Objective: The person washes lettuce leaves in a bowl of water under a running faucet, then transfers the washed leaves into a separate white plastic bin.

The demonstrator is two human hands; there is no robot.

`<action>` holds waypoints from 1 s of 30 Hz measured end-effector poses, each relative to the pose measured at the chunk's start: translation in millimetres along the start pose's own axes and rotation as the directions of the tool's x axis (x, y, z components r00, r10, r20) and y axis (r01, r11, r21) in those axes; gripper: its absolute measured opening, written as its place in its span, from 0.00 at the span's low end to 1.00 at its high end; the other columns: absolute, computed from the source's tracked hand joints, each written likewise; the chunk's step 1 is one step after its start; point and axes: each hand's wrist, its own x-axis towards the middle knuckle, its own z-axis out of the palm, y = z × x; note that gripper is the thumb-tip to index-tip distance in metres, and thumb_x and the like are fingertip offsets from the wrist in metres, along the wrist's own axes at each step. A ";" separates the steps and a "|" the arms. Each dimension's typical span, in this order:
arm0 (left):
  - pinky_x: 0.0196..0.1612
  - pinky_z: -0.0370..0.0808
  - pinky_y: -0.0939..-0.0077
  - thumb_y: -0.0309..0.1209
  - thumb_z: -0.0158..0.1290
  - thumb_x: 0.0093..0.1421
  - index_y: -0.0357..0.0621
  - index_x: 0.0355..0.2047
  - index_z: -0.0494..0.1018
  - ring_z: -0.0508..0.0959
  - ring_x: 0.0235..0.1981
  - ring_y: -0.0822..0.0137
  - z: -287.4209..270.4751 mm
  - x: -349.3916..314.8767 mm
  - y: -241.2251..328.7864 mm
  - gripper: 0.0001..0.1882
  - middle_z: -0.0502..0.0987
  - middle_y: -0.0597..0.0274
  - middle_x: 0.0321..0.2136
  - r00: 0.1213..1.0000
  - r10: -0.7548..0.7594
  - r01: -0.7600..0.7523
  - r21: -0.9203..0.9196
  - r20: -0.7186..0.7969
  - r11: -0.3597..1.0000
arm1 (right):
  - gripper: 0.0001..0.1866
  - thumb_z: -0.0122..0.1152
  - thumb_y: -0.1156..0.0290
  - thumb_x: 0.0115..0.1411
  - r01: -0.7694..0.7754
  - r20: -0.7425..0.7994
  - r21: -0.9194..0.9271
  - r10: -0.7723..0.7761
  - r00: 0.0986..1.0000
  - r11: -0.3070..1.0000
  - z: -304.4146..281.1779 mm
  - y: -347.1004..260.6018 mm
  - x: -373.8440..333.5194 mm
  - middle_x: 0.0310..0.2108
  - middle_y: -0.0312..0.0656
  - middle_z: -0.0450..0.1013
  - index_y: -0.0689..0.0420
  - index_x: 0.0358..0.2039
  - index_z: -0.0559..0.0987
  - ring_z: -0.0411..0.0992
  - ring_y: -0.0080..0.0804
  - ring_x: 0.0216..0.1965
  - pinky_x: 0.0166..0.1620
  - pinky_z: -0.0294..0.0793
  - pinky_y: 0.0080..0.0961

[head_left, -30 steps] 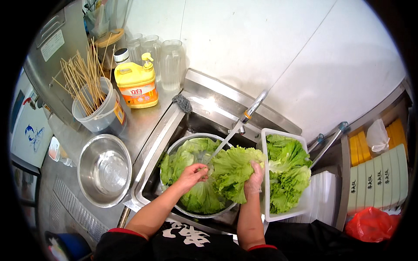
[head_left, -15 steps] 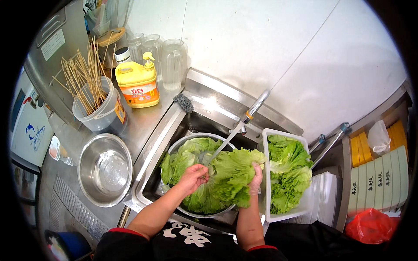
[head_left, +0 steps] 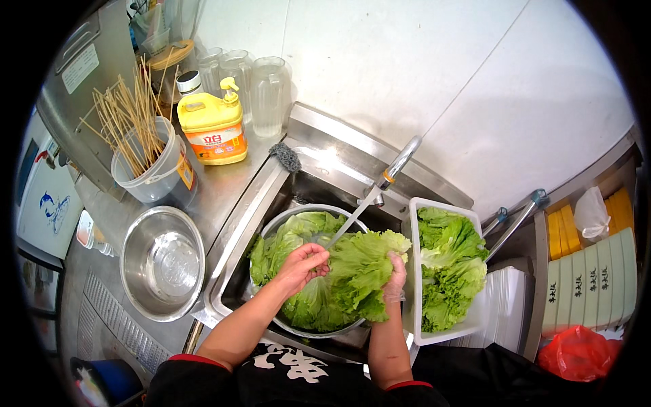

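Note:
Water runs from the faucet (head_left: 400, 161) onto lettuce (head_left: 325, 298) heaped in a round metal basin (head_left: 271, 221) that stands in the sink. Over the basin's right side, my right hand (head_left: 394, 278), in a clear thin glove, is closed on the edge of a bunch of frilly lettuce leaves (head_left: 369, 258). My left hand (head_left: 303, 266) is above the heap with fingers curled and pressed together beside the stream. Whether a leaf is pinched in them is hidden. More lettuce (head_left: 451, 271) fills a white plastic tub (head_left: 418, 336) to the right.
On the left counter stand an empty steel bowl (head_left: 163, 308), a clear bucket of wooden skewers (head_left: 146, 178), a yellow detergent jug (head_left: 211, 129) and tall clear glasses (head_left: 269, 102). A grey scouring pad (head_left: 285, 157) lies at the sink's corner. Right, a red plastic bag (head_left: 580, 353) sits by light-green bins (head_left: 590, 278).
My left hand has shifted slightly up and right, closer to the water stream, its fingers more curled. The right hand still grips the leaves, moved only slightly.

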 end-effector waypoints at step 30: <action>0.43 0.70 0.64 0.47 0.54 0.45 0.47 0.42 0.73 0.75 0.37 0.52 -14.1 8.1 -134.7 0.26 0.76 0.45 0.32 0.789 -0.551 -0.211 0.962 0.271 0.171 | 0.22 0.55 0.80 0.45 0.115 0.156 -0.205 -0.084 0.984 0.972 42.1 -24.5 -4.8 0.34 0.40 0.71 0.61 0.44 0.67 0.70 0.29 0.32 0.37 0.71 0.25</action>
